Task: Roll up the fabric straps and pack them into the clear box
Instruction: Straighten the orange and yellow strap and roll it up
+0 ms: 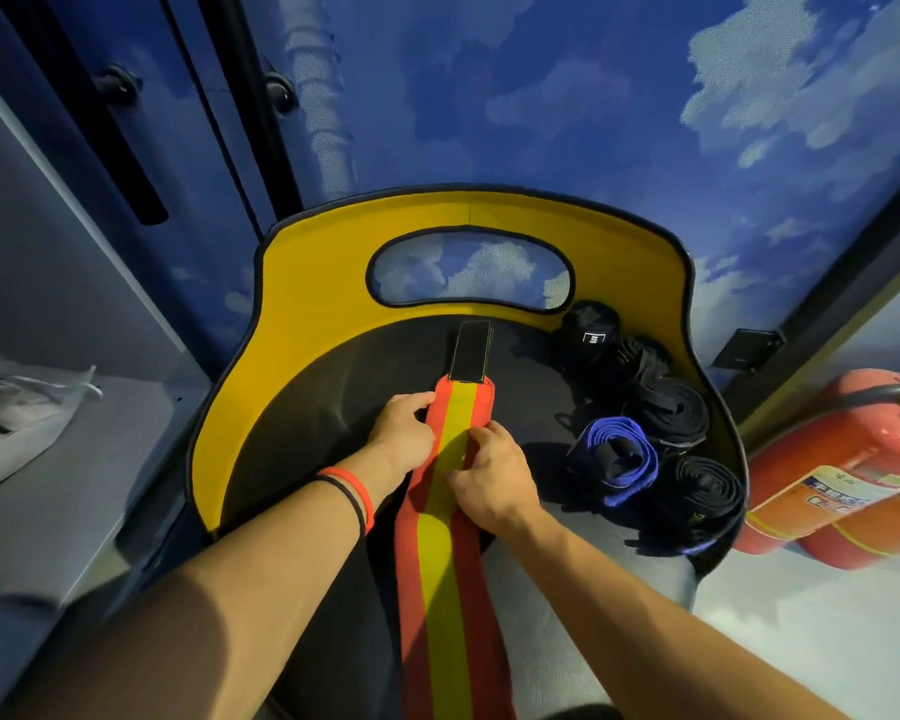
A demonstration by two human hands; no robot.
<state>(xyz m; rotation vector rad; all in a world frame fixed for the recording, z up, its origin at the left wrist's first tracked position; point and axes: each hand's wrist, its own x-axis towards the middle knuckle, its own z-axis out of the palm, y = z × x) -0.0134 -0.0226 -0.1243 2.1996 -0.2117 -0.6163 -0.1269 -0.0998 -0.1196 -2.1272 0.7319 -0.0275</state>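
A long red strap with a yellow middle stripe (445,563) lies along the black seat of a yellow-backed chair (313,304) and runs toward me. Its far end carries a black hook-and-loop tab (470,350). My left hand (401,433) pinches the strap's left edge near that end. My right hand (494,475) grips the strap from the right, fingers curled over the yellow stripe. Several rolled straps sit at the seat's right: black rolls (668,410) and a blue-edged one (617,457). No clear box is in view.
Two red fire extinguishers (842,475) lie on the floor right of the chair. A grey shelf on the left holds a crumpled clear plastic bag (17,418). A blue cloud-patterned wall stands behind the chair.
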